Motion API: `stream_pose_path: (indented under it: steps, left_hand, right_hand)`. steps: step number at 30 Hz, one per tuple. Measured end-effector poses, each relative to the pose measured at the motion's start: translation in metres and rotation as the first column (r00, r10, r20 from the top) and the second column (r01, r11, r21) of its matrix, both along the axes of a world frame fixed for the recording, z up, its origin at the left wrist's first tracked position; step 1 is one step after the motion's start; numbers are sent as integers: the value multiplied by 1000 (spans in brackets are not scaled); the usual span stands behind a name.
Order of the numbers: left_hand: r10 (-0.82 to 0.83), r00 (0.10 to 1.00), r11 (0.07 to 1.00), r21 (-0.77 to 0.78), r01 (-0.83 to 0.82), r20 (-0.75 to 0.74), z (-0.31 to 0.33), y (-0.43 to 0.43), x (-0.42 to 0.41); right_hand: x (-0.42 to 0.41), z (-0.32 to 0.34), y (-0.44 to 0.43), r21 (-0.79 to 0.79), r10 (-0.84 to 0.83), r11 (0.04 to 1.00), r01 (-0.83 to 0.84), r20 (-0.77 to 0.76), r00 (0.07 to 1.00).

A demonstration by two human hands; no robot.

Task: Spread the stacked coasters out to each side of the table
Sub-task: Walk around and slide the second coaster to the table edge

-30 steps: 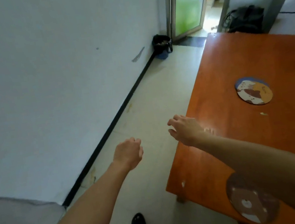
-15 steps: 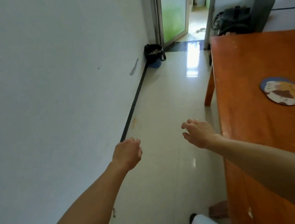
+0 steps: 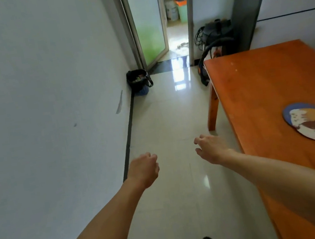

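Head view: left hand (image 3: 144,169) loosely curled, empty; right hand (image 3: 211,148) spread, empty.

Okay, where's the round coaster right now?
In the head view the coaster lies flat on the orange table, at the right edge of frame, right of the right hand.

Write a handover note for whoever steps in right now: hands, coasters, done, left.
Left hand: loosely curled, empty, over the floor.
Right hand: open, empty, over the floor just off the table edge.
Coasters: one coaster lies flat near the table's right side. No stack in view.
Done: that coaster looks placed.
Left: cannot tell how many remain; the far end of the table is bare, so a coaster likely goes there. Find the stack first.
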State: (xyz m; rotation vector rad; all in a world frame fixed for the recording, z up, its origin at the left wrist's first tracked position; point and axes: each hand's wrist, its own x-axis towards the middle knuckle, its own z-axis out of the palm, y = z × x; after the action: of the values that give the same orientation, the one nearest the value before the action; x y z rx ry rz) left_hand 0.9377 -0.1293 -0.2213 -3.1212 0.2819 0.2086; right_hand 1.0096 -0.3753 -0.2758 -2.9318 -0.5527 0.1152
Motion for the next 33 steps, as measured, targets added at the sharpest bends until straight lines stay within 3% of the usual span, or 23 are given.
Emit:
stream_pose_path:
  steps: [7,12,16,22,33]
  left_hand:
    - [-173,985,985,-27,172,-8,-3,-22,134]
    - [-360,933,933,-27,360,5,-15,-53,240]
    - [-514,857,857,-34,514,-9,-22,-75,318]
    - [-747,664,664,-69,745,-19,-21,-138,405]
    - [-935,337,344,-56,937,-114,-55,-306,418]
  right_hand:
    - [94,21,-40,-28,-143,989,142,-2,990]
    - [148,14,-82,-130,-368,924,359,-53,928]
    - [178,7,-103,-175,-563,823,540,-120,818]
    - [191,8,-120,-127,-721,693,710,-143,678]
    - [125,-16,-240,-139,-940,298,945,-214,265]
